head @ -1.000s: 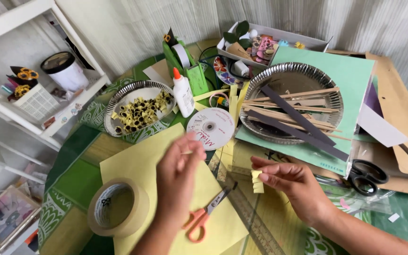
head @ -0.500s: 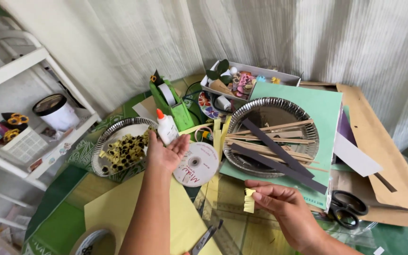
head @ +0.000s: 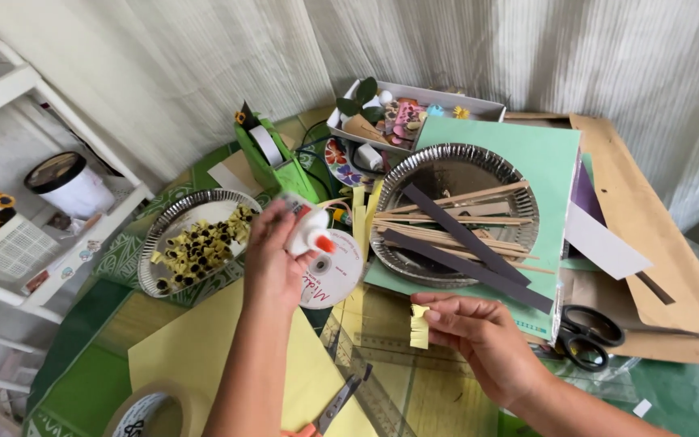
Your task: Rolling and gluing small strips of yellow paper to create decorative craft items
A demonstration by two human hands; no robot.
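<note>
The left hand [head: 273,263] is closed around a small white plastic glue bottle with an orange cap [head: 311,232], holding it tilted with the cap pointing down and to the right, above a silver compact disc [head: 335,279] that lies near the middle of the table [head: 673,396]. The right hand [head: 487,340] pinches a small strip of pale yellow paper with a fringed edge [head: 420,325] between thumb and fingertips, toward the near edge of the table, over a clear plastic ruler [head: 382,388].

Just beside the left hand, toward the left edge of the table, a silver foil plate [head: 163,235] holds small yellow and black paper pieces. Further in, a second, larger silver foil plate [head: 455,174] holds thin wooden sticks and dark paper strips; it rests on a sheet of mint green card [head: 552,162]. A large pale yellow paper sheet [head: 196,356] lies under the left forearm, with orange-handled scissors [head: 333,409] on it and a roll of beige tape [head: 155,413] at the near left corner. Black-handled scissors [head: 584,336] lie near the right edge, beside a brown cardboard sheet [head: 649,243]. At the far edge stand a green tape dispenser [head: 273,158] and a white box of small craft pieces [head: 414,113].
</note>
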